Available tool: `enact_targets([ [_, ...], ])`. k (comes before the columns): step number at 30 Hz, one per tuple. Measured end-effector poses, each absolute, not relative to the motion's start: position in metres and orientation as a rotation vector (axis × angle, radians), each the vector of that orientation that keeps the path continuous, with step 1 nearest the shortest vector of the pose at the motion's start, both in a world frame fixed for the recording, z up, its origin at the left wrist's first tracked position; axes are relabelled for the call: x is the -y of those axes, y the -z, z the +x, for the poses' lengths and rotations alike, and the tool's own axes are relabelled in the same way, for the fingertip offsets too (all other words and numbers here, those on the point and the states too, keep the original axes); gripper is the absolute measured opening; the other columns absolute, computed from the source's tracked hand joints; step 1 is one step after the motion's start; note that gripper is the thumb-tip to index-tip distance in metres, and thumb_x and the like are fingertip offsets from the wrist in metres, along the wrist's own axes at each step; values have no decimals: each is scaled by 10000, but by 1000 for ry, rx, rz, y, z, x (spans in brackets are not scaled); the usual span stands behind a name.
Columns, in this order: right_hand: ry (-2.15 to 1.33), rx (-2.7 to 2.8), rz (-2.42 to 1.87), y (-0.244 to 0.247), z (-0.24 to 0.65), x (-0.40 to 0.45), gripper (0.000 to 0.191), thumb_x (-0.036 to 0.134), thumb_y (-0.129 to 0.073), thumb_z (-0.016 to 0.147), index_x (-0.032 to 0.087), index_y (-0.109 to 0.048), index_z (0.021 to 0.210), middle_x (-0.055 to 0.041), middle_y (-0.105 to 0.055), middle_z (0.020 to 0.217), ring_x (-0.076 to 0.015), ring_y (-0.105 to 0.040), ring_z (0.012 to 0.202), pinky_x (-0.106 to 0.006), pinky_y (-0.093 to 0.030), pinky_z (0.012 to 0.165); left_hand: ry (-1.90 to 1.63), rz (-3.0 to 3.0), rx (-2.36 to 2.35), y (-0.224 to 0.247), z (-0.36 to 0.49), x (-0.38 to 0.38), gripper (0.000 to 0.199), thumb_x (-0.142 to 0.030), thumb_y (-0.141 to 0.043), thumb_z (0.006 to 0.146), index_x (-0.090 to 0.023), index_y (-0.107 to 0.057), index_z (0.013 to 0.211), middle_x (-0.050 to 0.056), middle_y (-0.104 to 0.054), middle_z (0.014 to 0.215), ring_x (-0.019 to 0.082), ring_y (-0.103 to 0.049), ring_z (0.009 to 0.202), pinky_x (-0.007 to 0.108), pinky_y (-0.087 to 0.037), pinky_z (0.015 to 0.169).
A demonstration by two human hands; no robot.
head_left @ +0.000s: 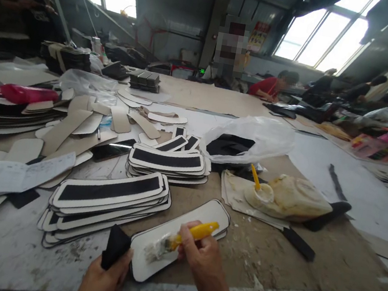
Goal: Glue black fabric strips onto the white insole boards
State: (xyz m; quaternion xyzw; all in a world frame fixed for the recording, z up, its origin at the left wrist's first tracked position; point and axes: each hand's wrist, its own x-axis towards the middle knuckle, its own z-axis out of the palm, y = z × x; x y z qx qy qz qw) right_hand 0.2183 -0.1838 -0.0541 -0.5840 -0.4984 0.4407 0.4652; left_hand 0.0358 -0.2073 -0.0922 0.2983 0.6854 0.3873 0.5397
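My right hand [199, 248] is closed round the yellow handle of a brush [198, 230]. The bristles, coated in whitish paste, press on a pale rounded panel [196, 218] with a dark edge, near its left end. My left hand [109, 270] is at that panel's left end and grips a folded black strip [116, 246]. To the left is a stack of pale panels [112, 191], each bearing a black strip. A similar stack [167, 160] sits behind it. At the right, a cut-open plastic container [295, 197] has a yellow tool [255, 177] in its opening.
A clear plastic bag [273, 139] with black material lies behind the container. Loose pale pieces [69, 132] and a printed sheet [14, 175] cover the left side. A phone [113, 148] lies beside the stacks. The table's front edge [266, 289] is close to me. A person in red [269, 86] is across the table.
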Motion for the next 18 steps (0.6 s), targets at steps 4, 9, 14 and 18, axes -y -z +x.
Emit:
enact_targets([
  [4,-473,1440,-1588,56,269,168,246,400,-486,837,174,-561,773,-10,-568,620,-157,-568,553,-274,-463,569,-927,699,-1627,92,35,208,523,-584,-647,578,-204,-371,348,-34,-345,309,119,-351,348,268,-258,429],
  [9,105,1622,-1573,42,313,159,176,299,-465,855,184,-553,755,-34,-587,726,-158,-582,660,-277,-459,658,-969,636,-1622,82,41,205,518,-559,-676,555,-199,-361,355,-36,-357,312,107,-337,355,260,-240,429],
  [14,220,1731,-1466,21,306,172,140,270,-448,863,192,-545,799,-55,-584,761,-189,-571,741,-326,-450,725,-1006,646,-1671,63,34,204,381,-487,-721,567,-158,-554,661,-64,-420,354,105,-361,383,237,-257,434],
  [18,-38,1677,-1473,4,287,182,218,362,-413,865,215,-569,827,-80,-608,850,-241,-572,843,-395,-438,779,-1050,497,-1412,40,21,216,367,-452,-676,627,-173,-502,790,-104,-336,419,55,-251,387,202,-176,403],
])
